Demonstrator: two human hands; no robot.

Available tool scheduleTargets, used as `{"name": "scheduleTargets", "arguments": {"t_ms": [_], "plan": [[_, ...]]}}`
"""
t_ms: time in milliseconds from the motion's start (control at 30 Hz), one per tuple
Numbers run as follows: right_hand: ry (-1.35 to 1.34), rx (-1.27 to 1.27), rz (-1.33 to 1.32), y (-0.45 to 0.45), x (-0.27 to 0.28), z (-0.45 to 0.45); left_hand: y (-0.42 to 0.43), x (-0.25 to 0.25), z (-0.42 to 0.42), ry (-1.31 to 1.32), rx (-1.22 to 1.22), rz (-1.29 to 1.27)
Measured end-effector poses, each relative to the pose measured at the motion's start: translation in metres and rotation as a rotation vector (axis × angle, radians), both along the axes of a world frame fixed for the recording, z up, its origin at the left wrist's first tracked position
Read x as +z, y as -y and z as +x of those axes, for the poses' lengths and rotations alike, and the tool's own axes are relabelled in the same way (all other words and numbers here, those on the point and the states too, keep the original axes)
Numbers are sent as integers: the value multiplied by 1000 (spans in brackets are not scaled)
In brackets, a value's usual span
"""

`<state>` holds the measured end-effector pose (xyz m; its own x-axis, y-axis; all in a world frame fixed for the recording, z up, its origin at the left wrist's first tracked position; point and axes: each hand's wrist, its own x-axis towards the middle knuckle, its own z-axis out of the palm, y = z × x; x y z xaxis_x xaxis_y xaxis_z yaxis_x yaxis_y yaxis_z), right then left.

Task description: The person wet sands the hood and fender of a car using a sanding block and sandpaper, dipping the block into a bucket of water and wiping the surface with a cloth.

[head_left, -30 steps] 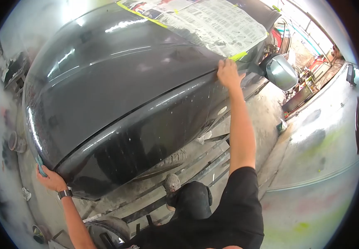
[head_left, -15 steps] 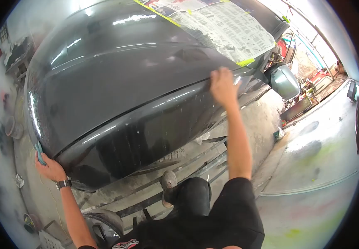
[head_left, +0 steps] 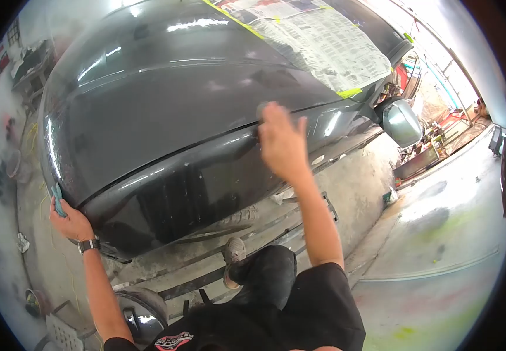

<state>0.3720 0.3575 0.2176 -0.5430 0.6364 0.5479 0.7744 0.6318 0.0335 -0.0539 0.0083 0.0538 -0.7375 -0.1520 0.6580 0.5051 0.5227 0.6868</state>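
Observation:
A dark grey car hood [head_left: 165,117] fills the upper left, with a narrow gap between it and the glossy fender [head_left: 165,193]. At the front corner, my left hand [head_left: 73,222] grips a folded teal cloth [head_left: 59,200] and rests against the car's edge. My right hand [head_left: 282,140] is over the gap near the middle of the hood, fingers together and slightly blurred. A small greyish edge shows at its fingertips, too unclear to name.
Newspaper [head_left: 329,47] held by yellow-green tape [head_left: 349,93] covers the windshield. The side mirror [head_left: 402,121] juts out on the right. Below the fender are metal rails [head_left: 206,281] and my shoe [head_left: 234,257]. A dark rounded container [head_left: 142,310] stands at lower left.
My right hand has slid along the gap toward the front of the car, away from the windshield. My left hand stays at the front corner with the cloth. The view has shifted slightly.

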Motion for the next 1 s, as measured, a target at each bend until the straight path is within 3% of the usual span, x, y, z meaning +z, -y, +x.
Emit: {"name": "scheduleTargets", "arguments": {"t_ms": [67, 167, 233, 267, 333, 467, 500, 633, 667, 733, 800, 867, 933, 1000], "plan": [[17, -84, 64, -41, 9, 31, -1, 0, -1, -7, 8, 4], [-139, -182, -44, -91, 20, 49, -1, 0, 0, 7, 6, 14], [136, 23, 25, -45, 8, 5, -1, -1, 2, 12, -8, 21], [-64, 170, -9, -5, 3, -30, 0, -2, 2, 10, -18, 23], [76, 326, -75, 25, -2, -51, 0, -1, -2, 0, -13, 23], [-76, 11, -144, -154, 1, 45, -2, -2, -1, 8, -17, 35], [-64, -96, -171, -162, 18, 44, -2, -1, -1, 5, -16, 32], [-53, -226, -103, -144, 8, -71, -4, 9, 10, 15, 2, 24], [10, -8, -320, -90, 35, -125, -4, 11, 10, 9, 4, 29], [48, 264, -241, -6, 25, -222, -4, 7, 8, 12, 14, 36], [68, 589, -140, 14, -12, -289, -5, 13, 11, 30, 25, 28], [130, 567, -215, -11, 5, -264, -4, 15, 11, 7, 30, 18], [123, 218, -317, -30, 47, -192, -6, 19, 13, -8, 40, 5], [77, 200, -90, -199, -14, -86, -7, 22, 15, -39, 21, 57]]}}
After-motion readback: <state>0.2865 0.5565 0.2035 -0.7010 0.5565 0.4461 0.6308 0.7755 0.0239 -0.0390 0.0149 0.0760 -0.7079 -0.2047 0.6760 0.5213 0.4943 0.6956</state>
